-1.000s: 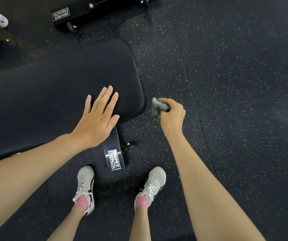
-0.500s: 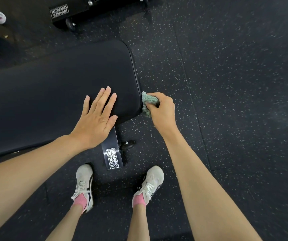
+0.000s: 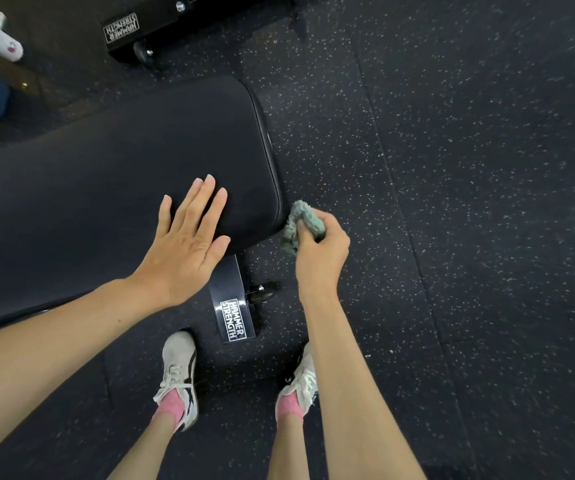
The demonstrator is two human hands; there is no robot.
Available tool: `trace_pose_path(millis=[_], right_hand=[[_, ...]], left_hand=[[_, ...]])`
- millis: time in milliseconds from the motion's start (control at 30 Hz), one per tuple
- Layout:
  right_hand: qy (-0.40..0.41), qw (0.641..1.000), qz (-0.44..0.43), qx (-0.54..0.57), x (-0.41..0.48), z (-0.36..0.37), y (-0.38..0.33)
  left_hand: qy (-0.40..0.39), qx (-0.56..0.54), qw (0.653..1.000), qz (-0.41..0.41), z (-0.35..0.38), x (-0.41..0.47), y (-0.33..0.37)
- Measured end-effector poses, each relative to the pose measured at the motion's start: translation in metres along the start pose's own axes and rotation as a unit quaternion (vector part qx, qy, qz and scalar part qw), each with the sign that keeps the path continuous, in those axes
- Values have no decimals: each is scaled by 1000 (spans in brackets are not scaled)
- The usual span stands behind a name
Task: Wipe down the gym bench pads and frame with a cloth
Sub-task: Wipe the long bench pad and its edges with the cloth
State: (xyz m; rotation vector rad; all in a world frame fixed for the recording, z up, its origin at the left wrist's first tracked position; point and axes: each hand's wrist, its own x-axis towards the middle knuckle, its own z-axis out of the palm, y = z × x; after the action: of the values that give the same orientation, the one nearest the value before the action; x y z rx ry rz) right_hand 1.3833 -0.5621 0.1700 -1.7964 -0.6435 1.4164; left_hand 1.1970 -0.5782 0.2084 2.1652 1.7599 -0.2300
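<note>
The black bench pad (image 3: 123, 185) fills the left; the left hand (image 3: 182, 251) lies flat on its near corner, fingers straight and slightly apart. Below it the frame foot (image 3: 232, 306) sits on the floor. Just beside the pad's end edge, the green cloth (image 3: 300, 223) is bunched in the right hand (image 3: 320, 251), fingers curled round it. The cloth looks light, soft and limp, best gripped wadded like this
</note>
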Motion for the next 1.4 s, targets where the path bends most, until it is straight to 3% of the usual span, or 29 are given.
trace_pose_path(millis=[133,467,733,1033,1200,1400], right_hand=[[-47,995,-80,-36,21,7,-30],[-72,979,-132,-138,101,65,-89],[-157,967,-151,-134,65,16,-68],[-114,965,-151,-179,100,58,-97],[-124,967,-154,-159,77,34,-75],[-216,942,-89,-240,55,-13,-59]], left_hand=[[6,6,1000,-1,-1,-1,3],[26,21,999,-7,1,-1,7],[3,5,1000,-8,-3,-1,6],[-14,5,1000,-6,-4,-2,3],[-51,-6,998,-21,-11,0,7],[-187,-13,981,-51,-32,6,12]])
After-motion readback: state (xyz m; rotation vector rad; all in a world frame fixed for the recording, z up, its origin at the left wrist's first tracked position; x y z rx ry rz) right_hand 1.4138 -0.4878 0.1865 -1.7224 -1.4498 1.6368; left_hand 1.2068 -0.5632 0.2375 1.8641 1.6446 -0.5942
